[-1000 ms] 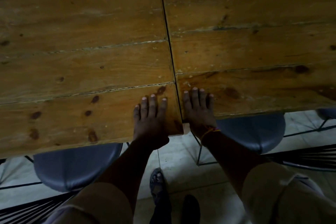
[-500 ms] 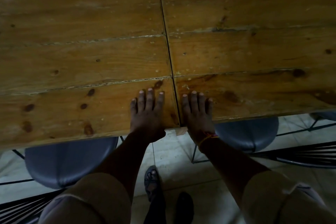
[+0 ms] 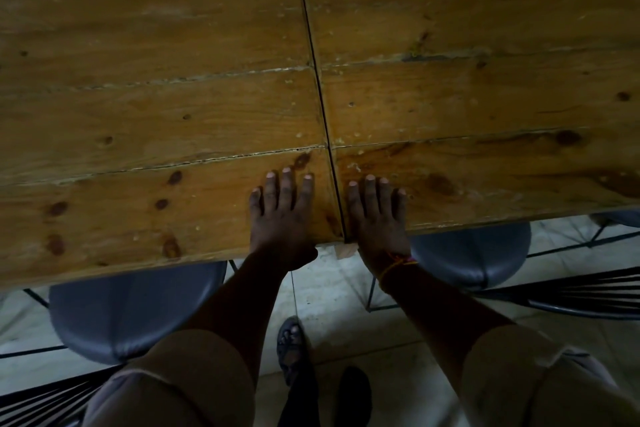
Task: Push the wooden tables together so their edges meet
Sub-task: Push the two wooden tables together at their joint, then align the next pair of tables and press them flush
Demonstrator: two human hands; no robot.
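Two plank-topped wooden tables stand side by side, the left table [image 3: 138,121] and the right table [image 3: 485,97]. Their inner edges touch along a thin dark seam [image 3: 320,97] that runs from the far side to the near edge. My left hand [image 3: 280,218] lies flat on the left table's near corner, fingers spread. My right hand [image 3: 375,215] lies flat on the right table's near corner, just across the seam; an orange thread circles its wrist. Each thumb hangs off the near edge. Neither hand holds anything.
A grey round chair seat [image 3: 131,308] sits tucked under the left table and another grey chair seat [image 3: 474,253] under the right one. Black wire chair frames [image 3: 581,295] flank me on both sides. My sandalled foot [image 3: 291,343] stands on the pale tiled floor.
Both hands stay flat on the table corners. The view has shifted slightly, and the near edges of the two tables now line up more closely at the seam.
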